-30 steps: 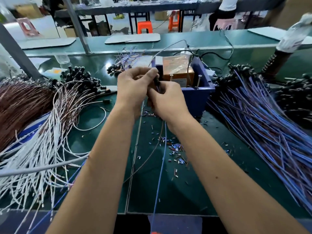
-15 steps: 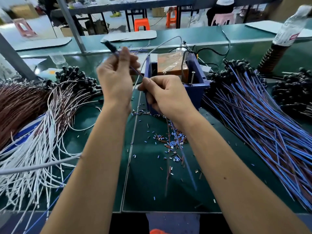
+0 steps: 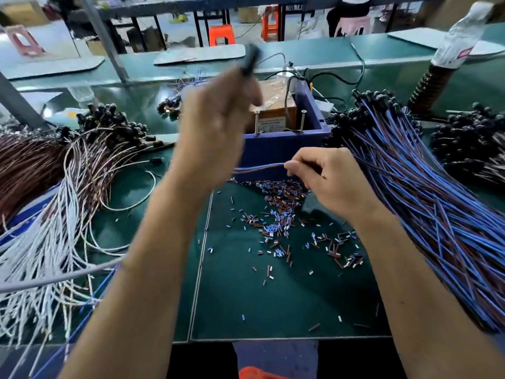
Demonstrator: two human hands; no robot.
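The blue-and-brown wire pair (image 3: 259,167) is lying almost level in front of the blue box (image 3: 273,151). It is running leftward from my right fingertips and passing out of sight behind my left hand (image 3: 216,124). My right hand (image 3: 328,181) is pinching it between thumb and forefinger, low down, just above the heap of insulation offcuts (image 3: 276,228). My left hand is up higher and farther out, and it is blurred. Its fingers are looking curled round a black capped end (image 3: 250,60) that is poking up above the knuckles, and I am taking that to be this same wire's end. So the long axis is running across me, left to right. I cannot see the wire's other end, which is hiding in my right hand. My right hand is sitting nearer the blue-and-brown bundle (image 3: 437,214), my left nearer the white wire bundle (image 3: 41,242).
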